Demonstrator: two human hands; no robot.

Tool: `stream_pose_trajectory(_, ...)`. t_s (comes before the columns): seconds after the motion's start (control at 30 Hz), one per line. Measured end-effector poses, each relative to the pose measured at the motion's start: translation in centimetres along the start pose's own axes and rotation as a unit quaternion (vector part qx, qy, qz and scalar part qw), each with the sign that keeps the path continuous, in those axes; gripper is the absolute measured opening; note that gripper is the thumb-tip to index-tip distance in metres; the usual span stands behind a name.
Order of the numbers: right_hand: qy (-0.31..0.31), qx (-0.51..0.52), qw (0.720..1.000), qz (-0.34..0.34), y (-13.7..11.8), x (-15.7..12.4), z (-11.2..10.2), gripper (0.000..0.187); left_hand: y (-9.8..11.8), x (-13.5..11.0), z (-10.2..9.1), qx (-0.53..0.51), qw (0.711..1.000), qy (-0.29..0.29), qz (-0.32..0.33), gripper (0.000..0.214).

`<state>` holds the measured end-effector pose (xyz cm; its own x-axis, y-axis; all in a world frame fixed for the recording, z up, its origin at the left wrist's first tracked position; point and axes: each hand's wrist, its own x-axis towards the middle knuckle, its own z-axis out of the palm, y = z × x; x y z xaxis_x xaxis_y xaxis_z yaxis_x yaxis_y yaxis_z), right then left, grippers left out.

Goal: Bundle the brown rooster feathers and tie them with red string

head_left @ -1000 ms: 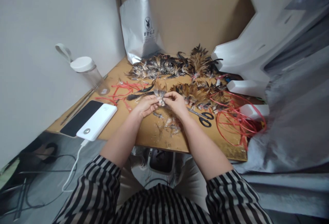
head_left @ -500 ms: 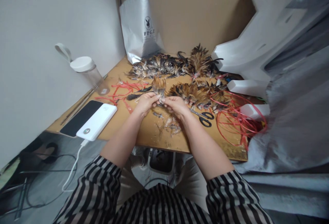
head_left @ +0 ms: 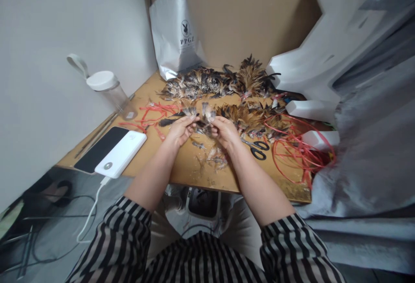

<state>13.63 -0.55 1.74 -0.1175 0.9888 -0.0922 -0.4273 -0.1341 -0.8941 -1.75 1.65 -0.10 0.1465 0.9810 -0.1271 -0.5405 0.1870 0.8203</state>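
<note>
My left hand (head_left: 182, 130) pinches a small tuft of brown feathers (head_left: 189, 109) over the middle of the table. A little to its right, my right hand (head_left: 224, 130) grips another feather tuft (head_left: 208, 110), pale grey at its base. A gap separates the two hands. Loose feather scraps (head_left: 215, 157) lie on the wood beneath them. A row of brown feather bunches (head_left: 249, 119) sits just right of my right hand, and a longer heap of darker feathers (head_left: 207, 83) stretches behind. Black-handled scissors (head_left: 257, 149) rest beside my right wrist.
Red plastic ties (head_left: 147, 116) lie at left, with a larger red tangle (head_left: 296, 153) at right. A lidded bottle (head_left: 108, 94), a phone (head_left: 102, 151) and a cabled white power bank (head_left: 121, 155) occupy the left side. Behind stands a silver bag (head_left: 177, 36). A bin (head_left: 203, 205) is below.
My hands have moved apart from touching. The single feather bunch between them is now parted into two tufts, one in each hand.
</note>
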Motion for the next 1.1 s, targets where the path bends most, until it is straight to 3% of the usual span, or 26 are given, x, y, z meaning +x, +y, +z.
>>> stream_pose_trajectory(0.33, 0.036, -0.112, 0.990, -0.082, 0.9, 0.3, 0.1, 0.026, -0.3, -0.6, 0.5, 0.044, 0.996, -0.055, -0.059, 0.008)
stream_pose_trajectory(0.6, 0.050, -0.291, 0.934, -0.200, 1.9, 0.4, 0.1, 0.019, -0.4, -0.5, 0.6, 0.025, 0.997, -0.047, -0.063, 0.002)
stream_pose_trajectory(0.83, 0.077, -0.303, 0.928, -0.203, 2.1, 0.7, -0.1, 0.018, -0.6, -0.6, 0.9, 0.057, 0.996, -0.043, -0.050, 0.003)
stream_pose_trajectory(1.1, 0.030, -0.227, 0.966, -0.117, 2.1, 0.7, -0.2, 0.024, -0.6, -0.6, 0.9, 0.095, 0.995, -0.011, -0.007, 0.004)
